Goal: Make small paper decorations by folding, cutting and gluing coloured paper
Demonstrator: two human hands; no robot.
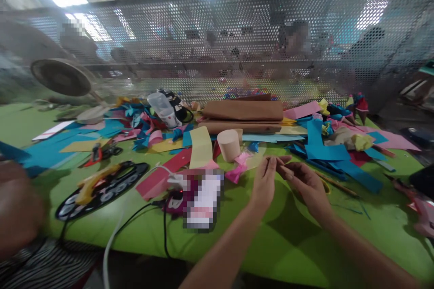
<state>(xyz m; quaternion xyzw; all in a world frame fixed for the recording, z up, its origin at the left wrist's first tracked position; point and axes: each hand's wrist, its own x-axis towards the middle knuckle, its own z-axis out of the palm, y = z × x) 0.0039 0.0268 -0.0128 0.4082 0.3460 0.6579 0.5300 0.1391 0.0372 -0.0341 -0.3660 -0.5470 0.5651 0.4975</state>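
My left hand (pixel 265 186) and my right hand (pixel 308 184) meet above the green table, with fingertips bent together. Both are closed in a pinch, but whatever lies between the fingers is hidden or too small to make out. Left of my left hand are crumpled pink paper pieces (pixel 238 169) and a pale paper roll (pixel 228 145) standing upright. Yellow scissor handles (pixel 326 187) show partly behind my right hand, near a thin brown stick (pixel 339 184). Strips of blue paper (pixel 327 152) lie beyond my right hand.
A phone (pixel 205 201) lies at left by a power bank with cables. Further left are a yellow glue gun (pixel 93 184) on a black oval tray (pixel 130 185) and a fan (pixel 61 76). Folded brown paper (pixel 242 111) lies before a perforated metal screen (pixel 217 31). Another person's arm (pixel 20 207) is at far left.
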